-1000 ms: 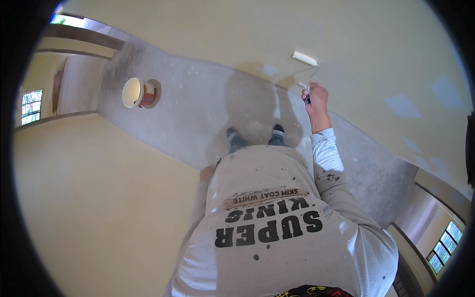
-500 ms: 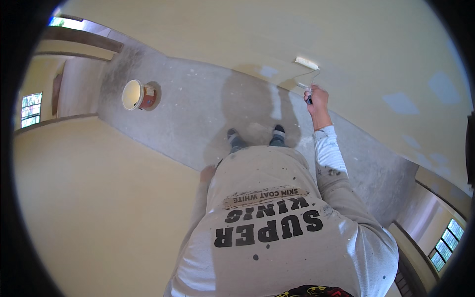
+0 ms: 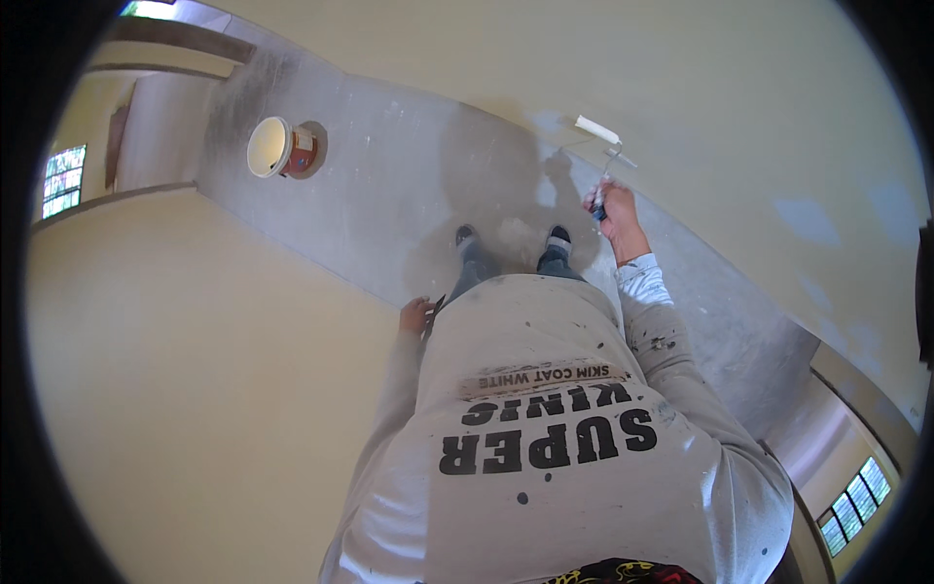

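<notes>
I see a broad cream wall [image 3: 730, 88] meeting a mottled grey floor [image 3: 379, 156], where a round red-and-white bucket [image 3: 303, 150] stands off to the left. A white-sleeved, wire-framed paint roller [image 3: 596, 129] is at the wall, touching or just short. The right hand [image 3: 614, 207] wraps its dark handle [image 3: 598, 209]; the left hand [image 3: 415, 315], partly hidden, I cannot read.

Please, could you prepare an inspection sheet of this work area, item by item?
Surface: grey floor, pale specks visible.
Job's things: paint roller at the cream wall, contact unclear; red-and-white bucket on the floor.
Clutter: nothing seen.
Hands: right hand grips the paint roller; left hand is beside a dark item, grip unclear.
Cables: nothing seen.
Surroundings: another wall at left; left window and right window, both with dark bars.
</notes>
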`<action>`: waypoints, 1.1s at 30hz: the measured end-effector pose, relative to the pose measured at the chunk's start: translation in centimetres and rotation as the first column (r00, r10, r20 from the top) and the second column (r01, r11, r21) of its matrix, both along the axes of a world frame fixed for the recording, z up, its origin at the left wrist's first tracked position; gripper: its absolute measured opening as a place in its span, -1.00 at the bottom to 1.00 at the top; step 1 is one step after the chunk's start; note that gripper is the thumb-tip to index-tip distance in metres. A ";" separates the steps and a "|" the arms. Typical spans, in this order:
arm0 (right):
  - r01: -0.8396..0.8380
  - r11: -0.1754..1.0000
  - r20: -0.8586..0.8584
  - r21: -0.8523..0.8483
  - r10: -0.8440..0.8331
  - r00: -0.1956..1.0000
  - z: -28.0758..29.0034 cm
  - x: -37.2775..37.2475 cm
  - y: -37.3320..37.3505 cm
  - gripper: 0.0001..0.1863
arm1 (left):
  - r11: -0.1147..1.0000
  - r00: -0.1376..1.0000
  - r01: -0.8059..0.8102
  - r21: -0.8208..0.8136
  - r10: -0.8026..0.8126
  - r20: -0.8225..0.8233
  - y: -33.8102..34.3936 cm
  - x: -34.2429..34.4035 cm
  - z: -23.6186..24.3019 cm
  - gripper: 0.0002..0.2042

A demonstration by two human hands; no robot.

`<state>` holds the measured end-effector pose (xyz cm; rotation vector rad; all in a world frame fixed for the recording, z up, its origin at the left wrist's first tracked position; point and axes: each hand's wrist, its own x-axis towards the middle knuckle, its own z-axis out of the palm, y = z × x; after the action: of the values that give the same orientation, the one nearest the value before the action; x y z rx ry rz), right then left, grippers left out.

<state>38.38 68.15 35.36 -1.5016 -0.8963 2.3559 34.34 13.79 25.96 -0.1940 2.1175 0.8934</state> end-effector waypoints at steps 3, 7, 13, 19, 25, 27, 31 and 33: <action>-0.124 0.986 0.044 -0.111 0.130 0.991 -2.2 -0.3 -2.8 -0.90 | 0.910 0.869 -0.414 -0.023 0.403 0.286 1.2 0.4 -0.9 -0.58; -0.134 0.982 0.069 -0.133 0.144 0.987 -8.9 -2.2 -5.5 -0.90 | 0.911 0.819 -0.410 -0.030 0.383 0.428 4.6 -2.7 -3.6 -0.60; -0.115 0.993 0.197 -0.040 0.121 0.973 -14.3 -6.0 -7.0 -0.85 | 0.860 0.815 0.506 -0.061 -0.455 0.358 9.8 -3.6 -7.6 -0.43; -0.126 0.992 0.223 0.007 0.121 0.967 -23.8 -11.9 -5.8 -0.83 | 0.773 0.840 0.486 -0.408 -0.283 0.463 15.9 0.0 -13.0 -0.22; -0.129 0.991 0.246 0.044 0.115 0.962 -35.5 -19.1 -3.1 -0.86 | 0.700 0.941 0.277 -0.658 -0.058 0.334 20.1 2.4 -14.1 -0.25; -0.120 0.992 0.231 0.038 0.108 0.967 -39.0 -21.2 -1.6 -0.87 | 0.681 0.950 0.278 -0.677 -0.091 0.299 21.5 3.5 -15.4 -0.28; -0.095 0.995 0.235 0.016 0.089 0.968 -43.0 -24.4 -1.2 -0.92 | 0.675 0.952 0.273 -0.685 -0.087 0.293 20.9 4.7 -17.2 -0.31; -0.067 0.998 0.248 -0.007 0.066 0.967 -45.0 -24.6 -1.8 -0.93 | 0.638 0.945 0.307 -0.706 -0.113 0.309 19.9 5.2 -16.9 -0.31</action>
<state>13.77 66.32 -9.62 -1.8222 -1.0184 2.2440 39.50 33.65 9.02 -0.4375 2.1009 -0.2004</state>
